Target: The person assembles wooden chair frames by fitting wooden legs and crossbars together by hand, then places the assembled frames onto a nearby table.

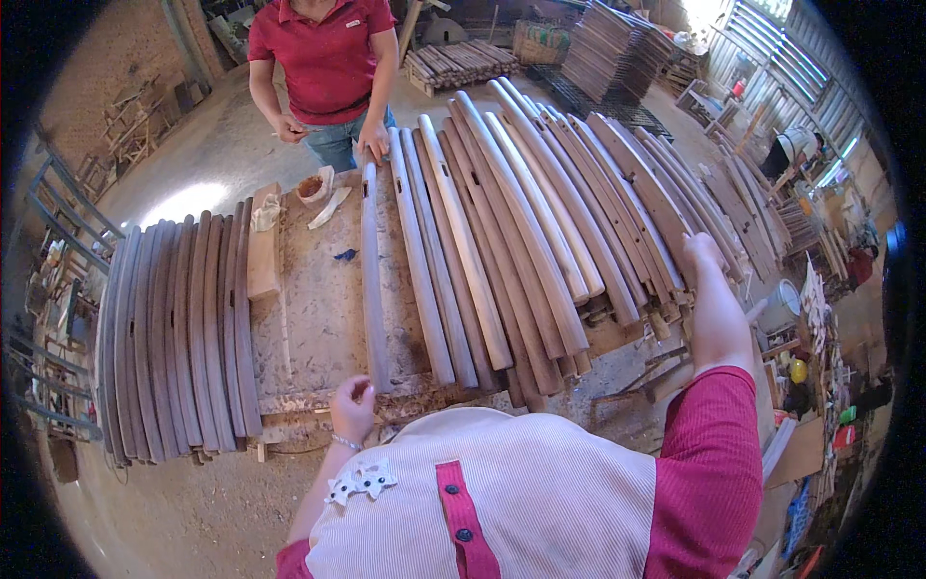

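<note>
At the right of the table, my right hand (704, 253) reaches out and grips the edge of a flat dark wooden rail (648, 193) with small holes. My left hand (353, 407) is near the front edge, its fingers curled in; whether they pinch something small cannot be made out. Just beside it ends a single curved wooden rail (372, 280), with a slot near its far end. Several more curved rails (463, 251) lie side by side between my hands, some slotted. A person in a red shirt (323, 48) stands opposite, one hand (373, 140) at the single rail's far end.
A row of curved rails (178, 333) fills the table's left end, beside a wooden block (263, 253). A cup of brown paste (313, 188), a pale scrap (330, 208) and a blue scrap (345, 255) lie on the worktable (323, 318). Stacked wood (612, 53) stands behind.
</note>
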Tool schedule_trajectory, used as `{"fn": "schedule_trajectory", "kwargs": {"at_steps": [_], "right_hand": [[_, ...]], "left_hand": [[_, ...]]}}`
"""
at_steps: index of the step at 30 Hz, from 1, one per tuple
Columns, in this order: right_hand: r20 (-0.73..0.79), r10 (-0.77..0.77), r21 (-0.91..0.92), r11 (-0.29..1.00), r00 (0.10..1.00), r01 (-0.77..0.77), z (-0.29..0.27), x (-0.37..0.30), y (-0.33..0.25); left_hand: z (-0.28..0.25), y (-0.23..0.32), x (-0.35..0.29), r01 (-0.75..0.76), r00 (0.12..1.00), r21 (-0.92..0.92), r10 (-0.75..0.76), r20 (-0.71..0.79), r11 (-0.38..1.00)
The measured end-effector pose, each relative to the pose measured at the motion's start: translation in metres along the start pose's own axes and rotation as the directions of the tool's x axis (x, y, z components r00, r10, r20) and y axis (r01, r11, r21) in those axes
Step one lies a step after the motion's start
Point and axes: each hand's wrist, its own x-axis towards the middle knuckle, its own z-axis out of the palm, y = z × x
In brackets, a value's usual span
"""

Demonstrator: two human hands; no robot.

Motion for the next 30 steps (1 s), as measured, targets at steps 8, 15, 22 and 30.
{"fn": "schedule_trajectory", "kwargs": {"at_steps": [8,15,22,30], "right_hand": [[0.227,-0.145,0.869,0.477,0.963,-0.132,0.002,0.0,0.006],[-0.228,-0.639,0.836,-0.515,0.735,-0.189,-0.094,-0.216,-0.062],[-0.515,-0.367,0.708,-0.692,0.775,0.143,-0.164,-0.264,-0.095],[-0.323,-0.56,0.916,-0.388,0.763,0.103,-0.05,-0.276,-0.235]], "left_hand": [[0.014,-0.042,0.124,0.107,0.972,0.347,-0.172,0.162,0.932],[0.051,-0.035,0.156,0.224,0.901,0.331,-0.324,0.288,0.917],[0.004,-0.025,0.143,0.329,0.914,0.289,-0.38,0.143,0.899],[-0.116,-0.044,0.013,0.359,0.851,0.423,-0.478,0.219,0.832]]}}
